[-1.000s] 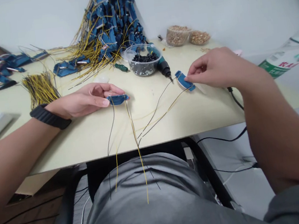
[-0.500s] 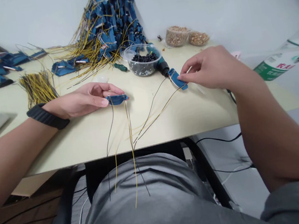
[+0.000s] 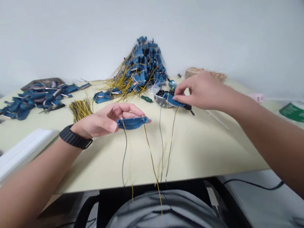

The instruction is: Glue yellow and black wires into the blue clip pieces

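Note:
My left hand (image 3: 107, 120) is closed on a blue fabric-like piece (image 3: 133, 123), held level above the table between thumb and fingers. Black and yellow wires hang from both of its ends, down past the table edge. In a pinch, my right hand (image 3: 203, 91) has a second blue piece with wires (image 3: 170, 99), tilted in front of a clear plastic bowl (image 3: 160, 102) of small black parts. That piece partly covers the bowl, and its wires trail down toward me. Behind it, a power tool is mostly hidden.
A tall heap of wired blue pieces (image 3: 146, 64) stands against the wall. Further left are a cut wire bundle (image 3: 80, 108), a pile of blue pieces (image 3: 35, 100) and a white box-like object (image 3: 21, 154). A small green tool (image 3: 146, 98) lies near the bowl.
The camera view has tilted up. My right hand has carried its blue piece left and away from me, to the bowl's front. My left hand still holds its piece.

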A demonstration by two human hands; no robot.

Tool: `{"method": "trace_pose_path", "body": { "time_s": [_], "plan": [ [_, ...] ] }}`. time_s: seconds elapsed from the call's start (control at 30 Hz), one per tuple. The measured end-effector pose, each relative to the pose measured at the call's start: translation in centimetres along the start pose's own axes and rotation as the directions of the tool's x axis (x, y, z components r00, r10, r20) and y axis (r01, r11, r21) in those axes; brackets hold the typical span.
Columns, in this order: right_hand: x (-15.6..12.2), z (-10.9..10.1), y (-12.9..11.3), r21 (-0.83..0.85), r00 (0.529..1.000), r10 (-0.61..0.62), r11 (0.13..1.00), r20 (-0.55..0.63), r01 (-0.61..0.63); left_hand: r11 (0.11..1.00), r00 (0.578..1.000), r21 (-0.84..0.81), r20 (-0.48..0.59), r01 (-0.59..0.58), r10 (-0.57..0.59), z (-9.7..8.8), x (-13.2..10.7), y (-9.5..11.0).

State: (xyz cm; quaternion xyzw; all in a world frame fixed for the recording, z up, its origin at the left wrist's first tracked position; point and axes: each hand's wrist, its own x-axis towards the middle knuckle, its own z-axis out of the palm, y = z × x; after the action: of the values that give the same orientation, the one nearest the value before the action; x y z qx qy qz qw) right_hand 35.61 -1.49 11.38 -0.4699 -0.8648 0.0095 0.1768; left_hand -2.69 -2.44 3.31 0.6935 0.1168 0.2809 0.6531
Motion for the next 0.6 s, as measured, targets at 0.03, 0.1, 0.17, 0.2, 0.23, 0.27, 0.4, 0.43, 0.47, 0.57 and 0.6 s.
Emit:
{"method": "trace_pose_path", "body": {
  "time_s": [0.03,0.1,0.17,0.2,0.23,0.27,0.4,0.43,0.47,0.57,0.6],
  "plan": [
    [1.2,0.1,-0.9,-0.014,0.999,-0.019,1.0,0.03,0.02,1.0,1.0,-0.014,0.013,-0.007,0.007,0.2,-0.1,0.6],
    [3.5,0.4,-2.9,-0.03,0.994,-0.058,0.998,0.088,0.061,0.998,0.999,-0.05,0.028,-0.024,0.026,0.7,-0.4,1.7],
    [5.9,0.9,-4.9,-0.047,0.986,-0.102,0.993,0.129,0.109,0.995,0.999,-0.098,0.038,-0.02,0.024,1.3,-0.8,2.9],
    [7.3,1.2,-5.8,-0.063,0.98,-0.127,0.988,0.152,0.138,0.992,0.999,-0.123,0.034,0.004,0.0,1.7,-1.1,3.5],
    [8.7,1.5,-6.7,-0.084,0.975,-0.148,0.983,0.168,0.163,0.988,0.999,-0.153,0.032,0.013,-0.008,1.9,-1.3,4.1],
    [10.2,1.7,-7.5,-0.098,0.968,-0.172,0.976,0.18,0.192,0.983,0.999,-0.183,0.038,0.009,-0.002,2.2,-1.5,4.6],
    [18.0,1.3,-9.7,-0.102,0.962,-0.226,0.965,0.151,0.242,0.975,0.998,-0.22,0.051,-0.036,0.049,2.0,-2.3,6.0],
    [20.4,0.8,-9.8,-0.107,0.968,-0.214,0.968,0.131,0.229,0.975,0.997,-0.218,0.045,-0.046,0.057,1.8,-2.5,6.0],
    [22.9,0.2,-9.6,-0.118,0.977,-0.189,0.973,0.097,0.2,0.975,0.998,-0.217,0.031,-0.053,0.061,1.5,-2.5,6.0],
    [29.8,-2.1,-7.7,-0.213,1.0,-0.018,0.977,0.007,0.019,0.972,0.996,-0.217,-0.03,-0.085,0.08,0.6,-2.6,4.9],
    [31.5,-2.9,-6.8,-0.245,0.997,0.078,0.966,-0.023,-0.082,0.971,0.995,-0.217,-0.04,-0.1,0.093,0.3,-2.5,4.3]
  ]
}}
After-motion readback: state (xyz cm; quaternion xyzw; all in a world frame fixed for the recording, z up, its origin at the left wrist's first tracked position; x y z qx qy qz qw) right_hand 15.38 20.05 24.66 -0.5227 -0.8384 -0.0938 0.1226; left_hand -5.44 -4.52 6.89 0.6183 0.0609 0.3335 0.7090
